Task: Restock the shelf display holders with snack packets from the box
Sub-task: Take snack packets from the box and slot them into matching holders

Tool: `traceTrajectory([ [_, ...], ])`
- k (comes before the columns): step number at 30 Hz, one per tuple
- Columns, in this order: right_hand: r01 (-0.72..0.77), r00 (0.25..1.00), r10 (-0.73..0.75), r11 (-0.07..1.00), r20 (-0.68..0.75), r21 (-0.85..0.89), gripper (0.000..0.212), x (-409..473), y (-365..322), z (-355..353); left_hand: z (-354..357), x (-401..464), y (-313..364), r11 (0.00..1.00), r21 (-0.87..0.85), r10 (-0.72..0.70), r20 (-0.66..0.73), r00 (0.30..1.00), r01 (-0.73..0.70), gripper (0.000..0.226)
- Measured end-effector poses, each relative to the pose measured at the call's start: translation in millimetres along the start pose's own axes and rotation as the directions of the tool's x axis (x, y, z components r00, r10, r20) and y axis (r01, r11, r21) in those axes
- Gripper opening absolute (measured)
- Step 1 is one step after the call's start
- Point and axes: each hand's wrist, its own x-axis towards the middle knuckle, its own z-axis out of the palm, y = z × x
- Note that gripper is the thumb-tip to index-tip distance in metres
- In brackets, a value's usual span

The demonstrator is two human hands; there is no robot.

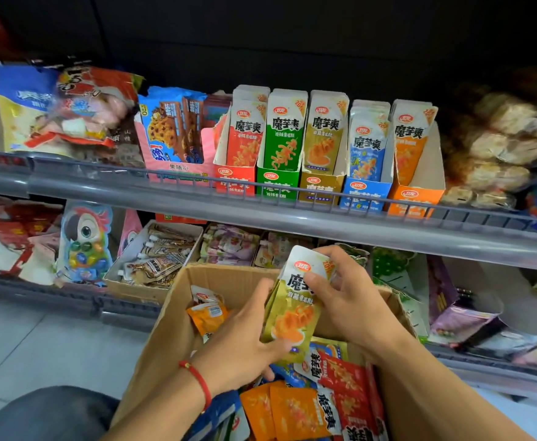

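Over the open cardboard box (178,300), both my hands hold a small stack of gold snack packets (295,310). My left hand (244,342) grips the stack's lower left edge; a red string sits on its wrist. My right hand (346,297) pinches the stack near its white top. The box holds loose orange packets (299,412), red packets (343,377) and blue ones. On the upper shelf stand several display holders: red (233,181), green (276,184), gold (319,186), blue (364,192) and orange (415,195), each with upright packets.
A grey shelf rail (292,214) runs in front of the holders. Cookie packs (171,128) and bagged snacks sit left of them, wrapped cakes (496,151) to the right. The lower shelf carries pouch drinks (159,253) and a parrot candy toy (84,243). Grey floor lies at left.
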Motion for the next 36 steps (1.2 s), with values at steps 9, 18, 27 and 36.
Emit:
traceTrajectory([
  [9, 0.006, 0.996, -0.030, 0.959, -0.080, -0.283, 0.065, -4, -1, 7, 13, 4, -11, 0.956, 0.276, 0.170, -0.234, 0.957, -0.102, 0.060],
  [18, 0.004, 1.000, -0.005, 0.978, -0.004, -0.206, 0.054, 0, -8, -5, 12, 8, -12, 0.953, 0.279, 0.186, -0.231, 0.955, -0.118, 0.043],
  [27, 0.218, 0.964, -0.114, 0.853, 0.239, -0.474, 0.014, 13, -49, -49, -10, 18, 0, 0.965, 0.215, 0.188, -0.169, 0.968, -0.149, 0.040],
  [36, 0.314, 0.912, -0.393, 0.496, 0.113, -0.810, 0.013, 61, -158, -96, -50, 33, 7, 0.975, -0.050, 0.176, -0.410, 0.895, -0.214, 0.065],
])
